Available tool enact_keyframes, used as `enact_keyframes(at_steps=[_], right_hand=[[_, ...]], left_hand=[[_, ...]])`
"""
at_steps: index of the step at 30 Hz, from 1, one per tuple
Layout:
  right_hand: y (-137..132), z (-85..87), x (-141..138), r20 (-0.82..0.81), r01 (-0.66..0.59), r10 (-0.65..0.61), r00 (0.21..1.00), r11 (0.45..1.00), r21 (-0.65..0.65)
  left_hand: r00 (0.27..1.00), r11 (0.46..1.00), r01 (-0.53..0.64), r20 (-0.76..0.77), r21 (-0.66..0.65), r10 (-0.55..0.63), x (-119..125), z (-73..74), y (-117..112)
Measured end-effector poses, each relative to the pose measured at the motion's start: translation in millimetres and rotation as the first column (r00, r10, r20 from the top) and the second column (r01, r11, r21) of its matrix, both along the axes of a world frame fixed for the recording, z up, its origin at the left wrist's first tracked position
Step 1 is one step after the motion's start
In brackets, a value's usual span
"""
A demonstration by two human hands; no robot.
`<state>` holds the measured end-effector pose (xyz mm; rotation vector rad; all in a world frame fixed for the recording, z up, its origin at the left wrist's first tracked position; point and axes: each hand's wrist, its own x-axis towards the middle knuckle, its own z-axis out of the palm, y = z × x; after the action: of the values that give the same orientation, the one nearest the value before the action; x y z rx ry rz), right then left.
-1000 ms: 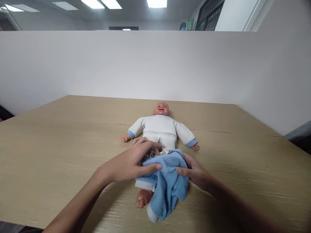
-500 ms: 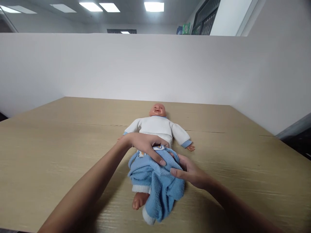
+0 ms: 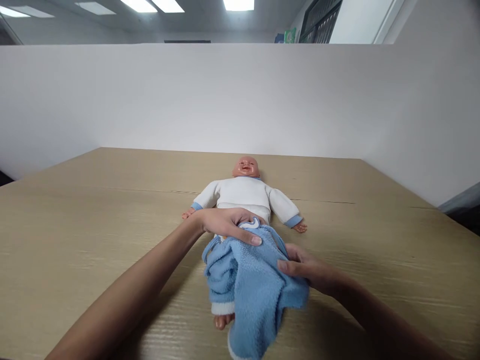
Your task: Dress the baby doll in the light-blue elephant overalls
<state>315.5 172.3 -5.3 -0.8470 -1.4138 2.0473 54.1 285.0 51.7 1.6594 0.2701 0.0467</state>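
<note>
A baby doll (image 3: 245, 166) lies on its back on the table, head away from me, in a white top (image 3: 242, 192) with blue cuffs. Blue fleece trousers (image 3: 255, 270) with white hems cover its lower body. From one hem a bare foot (image 3: 222, 321) pokes out; the other leg of the trousers hangs loose toward me, with no foot showing. My left hand (image 3: 234, 225) grips the waistband at the doll's belly, thumb outside and fingers hidden. My right hand (image 3: 300, 265) pinches the trousers' right side, thumb on top and other fingers partly behind the cloth.
The wooden table (image 3: 93, 240) spreads out on both sides of the doll. A white partition wall (image 3: 232, 100) rises behind its far edge. At the right edge of view stands a dark object (image 3: 465, 215).
The loose trouser leg has been drawn out toward me and to the right, looking longer and flatter. My right hand has shifted right with the cloth; my left hand stays at the waistband.
</note>
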Motion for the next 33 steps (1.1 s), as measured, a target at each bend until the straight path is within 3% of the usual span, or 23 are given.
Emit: enact_keyframes(at_steps=[3,6,8,10,12,14,16,18,19,21,24,27,30,33], right_hand=[[-0.4,2.2,9.2,0.077,-0.118,0.117,0.99,0.993,0.004],[-0.2,-0.6,10.3,-0.066,0.086,-0.084,0.994,0.996,0.016],[1.1,-3.3,8.1,-0.121,0.244,-0.245,0.962,0.969,-0.021],[2.4,-3.6,6.4,-0.074,0.275,-0.278,0.958,0.961,-0.039],[2.4,-0.1,7.0,0.012,0.18,-0.18,0.984,0.984,-0.011],[0.8,5.8,10.0,0.077,-0.013,0.01,0.997,0.999,0.041],[-1.3,10.8,14.3,0.101,-0.219,0.213,0.972,0.975,0.045],[-2.5,11.7,17.7,0.075,-0.291,0.289,0.954,0.957,0.005],[-2.4,10.3,18.5,0.045,-0.252,0.252,0.967,0.968,-0.007],[-0.9,4.9,17.5,-0.05,-0.055,0.055,0.997,0.998,-0.005],[2.1,-4.6,10.7,-0.163,0.2,-0.208,0.965,0.978,-0.065],[1.7,-9.5,4.9,-0.132,0.236,-0.251,0.959,0.965,-0.118],[-1.4,-6.7,7.1,-0.057,0.124,-0.127,0.99,0.99,-0.061],[-3.7,3.4,12.7,-0.046,-0.192,0.194,0.98,0.98,0.05]], left_hand=[[0.998,0.998,0.049,-0.03,-0.048,-0.051,-1.0,-2.0,0.8],[0.985,0.992,0.111,-0.127,-0.067,-0.119,-4.4,-5.0,4.6],[0.977,0.992,0.125,-0.17,-0.021,-0.126,-7.0,-6.9,6.9],[0.979,0.994,0.1,-0.185,0.041,-0.09,-8.4,-8.8,7.5],[0.985,0.995,0.076,-0.16,0.061,-0.065,-7.6,-10.3,5.8],[0.995,0.997,0.057,-0.087,0.051,-0.052,-5.1,-11.0,2.4],[1.0,0.999,0.021,-0.02,0.049,-0.02,-2.3,-10.7,-1.4],[1.0,0.997,-0.021,-0.013,0.073,0.022,-1.0,-10.0,-3.6],[0.999,0.996,-0.034,-0.03,0.083,0.037,-1.2,-9.7,-3.9],[0.997,0.997,-0.029,-0.071,0.073,0.034,-2.4,-10.2,-2.8],[0.996,0.998,0.059,-0.069,-0.016,-0.06,-3.7,-13.0,-0.3],[0.994,0.992,0.113,0.004,-0.059,-0.113,-2.3,-15.3,-0.7],[0.999,1.0,0.014,0.032,-0.019,-0.013,-2.2,-15.2,-2.3],[0.999,1.0,-0.011,0.042,0.017,0.01,-4.4,-14.5,-2.4]])
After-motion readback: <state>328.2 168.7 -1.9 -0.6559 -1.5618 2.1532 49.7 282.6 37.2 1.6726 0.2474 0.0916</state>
